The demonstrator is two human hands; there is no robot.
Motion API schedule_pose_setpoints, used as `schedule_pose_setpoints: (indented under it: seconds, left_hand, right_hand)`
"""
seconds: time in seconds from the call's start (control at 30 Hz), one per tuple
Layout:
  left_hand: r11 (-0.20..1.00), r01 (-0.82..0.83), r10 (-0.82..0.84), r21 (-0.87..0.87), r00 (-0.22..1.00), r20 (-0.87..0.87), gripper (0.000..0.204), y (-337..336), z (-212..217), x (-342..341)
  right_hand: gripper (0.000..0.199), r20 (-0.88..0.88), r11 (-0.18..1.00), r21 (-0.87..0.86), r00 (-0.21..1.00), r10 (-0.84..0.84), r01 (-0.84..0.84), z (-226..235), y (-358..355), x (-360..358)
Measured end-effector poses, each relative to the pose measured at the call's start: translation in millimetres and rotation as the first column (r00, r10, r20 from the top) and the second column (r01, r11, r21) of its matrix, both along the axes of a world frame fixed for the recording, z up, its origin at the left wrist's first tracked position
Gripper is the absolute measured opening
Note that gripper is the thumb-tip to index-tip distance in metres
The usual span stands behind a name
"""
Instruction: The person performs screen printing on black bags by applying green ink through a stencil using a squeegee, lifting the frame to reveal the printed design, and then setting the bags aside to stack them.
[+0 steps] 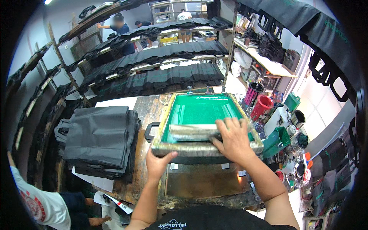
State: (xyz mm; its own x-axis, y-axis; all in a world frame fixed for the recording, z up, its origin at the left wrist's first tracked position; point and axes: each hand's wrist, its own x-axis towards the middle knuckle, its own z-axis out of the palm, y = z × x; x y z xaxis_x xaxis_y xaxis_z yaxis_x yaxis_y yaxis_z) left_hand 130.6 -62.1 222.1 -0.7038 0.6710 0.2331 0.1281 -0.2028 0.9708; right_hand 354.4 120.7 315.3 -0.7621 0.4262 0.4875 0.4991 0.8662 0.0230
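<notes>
At a paint-stained print bench (145,111), seen from above, a person works a hinged screen-printing frame (209,147). Left to right: at nine o'clock of the frame a thick stack of dark fabric bags (97,138) lies flat and squared at arm's reach, its handles trailing off the left side. The left hand (159,163) grips the near left corner of the frame from below, thumb hooked over the top rail and fingers curled under it out of view, a hold that would steady or lift that edge. The frame's green mesh (199,109) stretches away toward twelve o'clock, where two clamps hold the far rail to the bench. The right hand (232,140) lies palm down with fingers spread over a wide squeegee (193,131) resting across the near end of the mesh, pressing rather than clenching. At three o'clock, a red pot (262,107) and ink tins (297,119) crowd a side table within reach. Beyond, at twelve o'clock, slatted drying racks (153,73) carry rows of dark bags laid out singly.
</notes>
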Motion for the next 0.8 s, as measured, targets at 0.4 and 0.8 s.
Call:
schedule_pose_setpoints:
  seconds: [0.4, 0.8]
  left_hand:
    - [0.931, -0.308, 0.176, -0.195, 0.849, -0.498, 0.113, -37, -158, 4]
    - [0.904, -0.308, 0.118, -0.297, 0.847, -0.518, 0.118, -42, -150, 7]
  right_hand:
    - [0.063, 0.137, 0.977, -0.201, 0.990, -0.044, 0.071, -63, 34, 6]
    - [0.055, 0.282, 0.966, -0.244, 0.959, -0.011, 0.082, -86, -11, 5]
